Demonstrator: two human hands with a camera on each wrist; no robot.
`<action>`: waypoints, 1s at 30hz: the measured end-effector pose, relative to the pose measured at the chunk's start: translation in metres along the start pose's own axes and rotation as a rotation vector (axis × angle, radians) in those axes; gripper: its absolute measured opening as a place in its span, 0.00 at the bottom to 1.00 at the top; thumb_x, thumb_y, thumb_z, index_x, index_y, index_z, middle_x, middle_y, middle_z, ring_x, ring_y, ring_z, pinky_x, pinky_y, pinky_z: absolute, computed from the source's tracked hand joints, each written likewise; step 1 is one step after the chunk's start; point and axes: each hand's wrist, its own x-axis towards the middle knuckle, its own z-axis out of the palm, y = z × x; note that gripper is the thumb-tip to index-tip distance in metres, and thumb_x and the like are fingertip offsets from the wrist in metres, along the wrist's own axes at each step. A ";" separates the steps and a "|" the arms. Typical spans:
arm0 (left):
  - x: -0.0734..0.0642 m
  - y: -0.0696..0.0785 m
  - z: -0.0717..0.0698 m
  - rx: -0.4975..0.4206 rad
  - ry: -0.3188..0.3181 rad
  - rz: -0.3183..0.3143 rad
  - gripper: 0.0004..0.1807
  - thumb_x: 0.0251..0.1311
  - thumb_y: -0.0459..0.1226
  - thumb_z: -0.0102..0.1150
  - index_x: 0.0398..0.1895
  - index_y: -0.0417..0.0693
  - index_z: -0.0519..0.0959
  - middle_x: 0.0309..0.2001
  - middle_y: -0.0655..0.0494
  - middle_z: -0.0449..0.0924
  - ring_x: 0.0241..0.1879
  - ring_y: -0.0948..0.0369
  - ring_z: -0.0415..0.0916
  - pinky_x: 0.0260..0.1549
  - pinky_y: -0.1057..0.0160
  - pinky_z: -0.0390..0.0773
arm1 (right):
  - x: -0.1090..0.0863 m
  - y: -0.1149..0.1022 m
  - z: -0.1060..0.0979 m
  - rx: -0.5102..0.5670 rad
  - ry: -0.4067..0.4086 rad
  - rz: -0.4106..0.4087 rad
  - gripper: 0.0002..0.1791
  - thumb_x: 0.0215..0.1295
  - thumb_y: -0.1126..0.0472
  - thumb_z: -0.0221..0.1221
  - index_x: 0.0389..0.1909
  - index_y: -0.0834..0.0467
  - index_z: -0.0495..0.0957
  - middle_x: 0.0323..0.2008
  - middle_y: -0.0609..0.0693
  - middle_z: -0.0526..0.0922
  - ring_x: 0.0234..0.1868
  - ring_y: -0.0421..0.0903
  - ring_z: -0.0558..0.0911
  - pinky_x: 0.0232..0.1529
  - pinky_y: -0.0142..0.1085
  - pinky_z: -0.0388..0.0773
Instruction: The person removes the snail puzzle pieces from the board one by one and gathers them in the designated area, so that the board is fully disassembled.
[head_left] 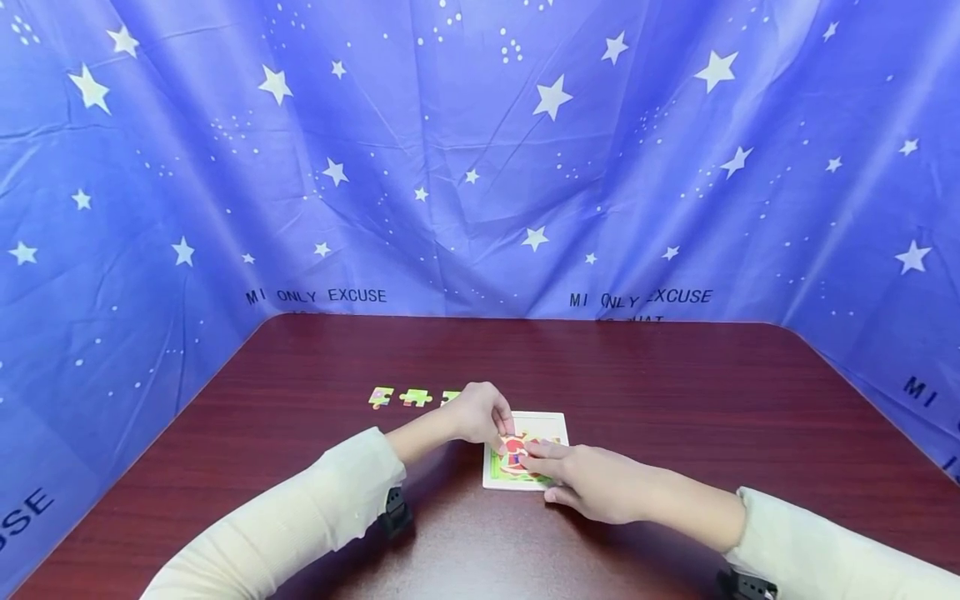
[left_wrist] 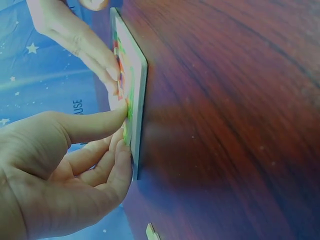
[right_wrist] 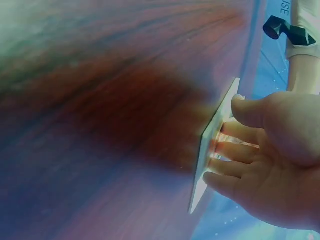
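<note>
A square jigsaw puzzle in a white-edged tray (head_left: 525, 485) lies on the table, its picture red, green and yellow. My left hand (head_left: 480, 414) is over the tray's left side, thumb and fingers pinching a puzzle piece, mostly hidden by them. In the left wrist view the left thumb (left_wrist: 95, 126) and fingertips come together right at the picture's surface. My right hand (head_left: 600, 482) reaches in from the right with extended fingers, fingertips resting on the red part of the picture. In the right wrist view its fingers (right_wrist: 235, 150) spread across the tray (right_wrist: 197, 192).
Loose green puzzle pieces lie in a row left of the tray: one at the far end (head_left: 381, 397), one in the middle (head_left: 415, 398), and one (head_left: 450, 397) partly behind the left hand. The dark red wooden table (head_left: 675, 375) meets a blue star-printed curtain (head_left: 480, 125).
</note>
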 end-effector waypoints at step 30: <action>-0.019 -0.009 0.000 0.100 0.030 0.149 0.09 0.44 0.32 0.74 0.24 0.45 0.80 0.26 0.54 0.82 0.27 0.65 0.76 0.27 0.70 0.75 | 0.000 -0.001 -0.002 -0.035 -0.030 0.005 0.27 0.65 0.56 0.58 0.65 0.57 0.70 0.67 0.55 0.71 0.67 0.51 0.72 0.60 0.44 0.75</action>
